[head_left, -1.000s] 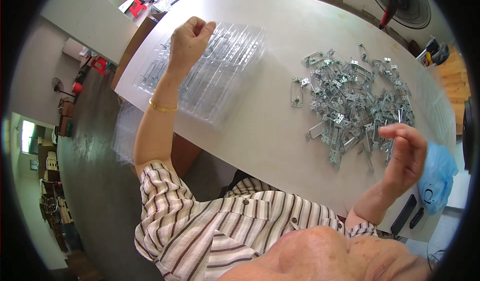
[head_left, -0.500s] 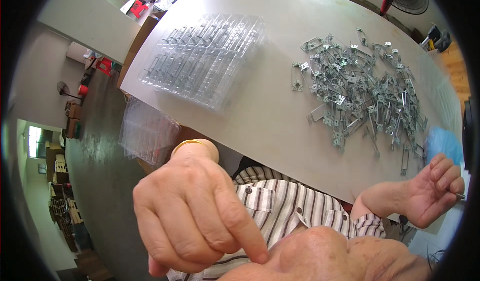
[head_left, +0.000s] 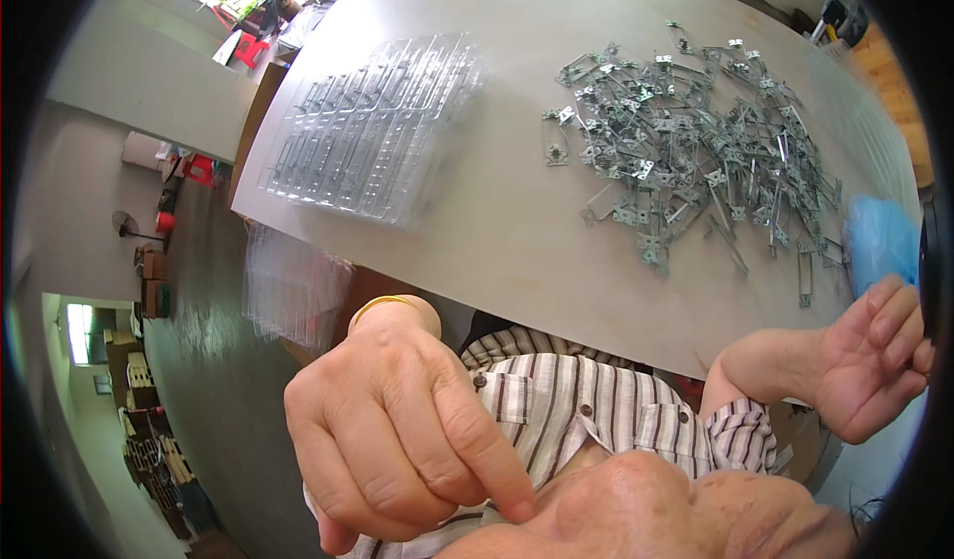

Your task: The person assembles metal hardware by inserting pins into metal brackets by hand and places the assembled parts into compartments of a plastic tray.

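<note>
My left hand (head_left: 397, 430), with a yellow bangle at its wrist, is held close to my body in front of a striped shirt (head_left: 547, 400). Its fingers curl down, and whatever lies under them is hidden. At the right rim my right hand (head_left: 874, 360) is closed, palm side showing; the picture's edge hides what its fingertips pinch. Both hands are off the table. Nearest the right hand lies a heap of small metal brackets with wire loops (head_left: 696, 152). Clear plastic trays (head_left: 373, 127) with rows of slots lie at the table's left.
The pale table (head_left: 497, 261) curves across the view. A blue plastic bag (head_left: 882, 243) sits at its right edge. More clear trays (head_left: 293, 286) are stacked below the left edge, beside the grey floor (head_left: 214, 360). A fan (head_left: 127, 225) and red stools (head_left: 202, 170) stand far left.
The view has tilted, shifting the table's contents left. My right hand has moved slightly up and outward; the thin metal piece jutting from its fingers is now out of sight. The left stays curled.
</note>
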`<action>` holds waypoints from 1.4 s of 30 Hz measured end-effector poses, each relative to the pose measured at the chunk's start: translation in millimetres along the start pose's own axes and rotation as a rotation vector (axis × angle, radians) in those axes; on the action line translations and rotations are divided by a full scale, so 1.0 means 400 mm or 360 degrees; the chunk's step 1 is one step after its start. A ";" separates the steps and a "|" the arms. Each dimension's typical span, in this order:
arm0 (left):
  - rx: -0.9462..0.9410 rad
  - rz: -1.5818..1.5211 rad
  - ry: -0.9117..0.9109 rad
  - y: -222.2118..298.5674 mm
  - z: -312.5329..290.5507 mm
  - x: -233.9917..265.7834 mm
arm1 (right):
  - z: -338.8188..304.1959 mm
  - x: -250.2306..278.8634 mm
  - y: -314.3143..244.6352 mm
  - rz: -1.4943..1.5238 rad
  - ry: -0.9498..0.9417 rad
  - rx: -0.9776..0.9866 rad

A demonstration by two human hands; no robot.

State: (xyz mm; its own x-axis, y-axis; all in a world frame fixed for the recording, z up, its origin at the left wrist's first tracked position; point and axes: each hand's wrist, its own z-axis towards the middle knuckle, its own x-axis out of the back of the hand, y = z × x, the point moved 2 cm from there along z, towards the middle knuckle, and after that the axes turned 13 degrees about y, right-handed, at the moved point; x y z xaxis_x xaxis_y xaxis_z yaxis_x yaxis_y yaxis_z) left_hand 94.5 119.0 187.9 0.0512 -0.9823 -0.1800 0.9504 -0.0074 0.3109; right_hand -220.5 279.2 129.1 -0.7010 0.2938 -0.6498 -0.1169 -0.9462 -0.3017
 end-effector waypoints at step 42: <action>0.0892 0.2585 0.0417 -0.378 -0.312 0.369 | 0.002 -0.074 0.045 -0.0413 -0.0311 0.0009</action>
State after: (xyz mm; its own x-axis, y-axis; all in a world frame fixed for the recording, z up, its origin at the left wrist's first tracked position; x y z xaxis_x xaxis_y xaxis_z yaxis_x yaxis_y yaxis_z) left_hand -3.6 -1.5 -2.2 0.8649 -0.0007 0.5019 -0.3256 0.7603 0.5621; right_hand -202.2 253.5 143.6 -0.7690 0.4945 -0.4051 -0.3133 -0.8439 -0.4356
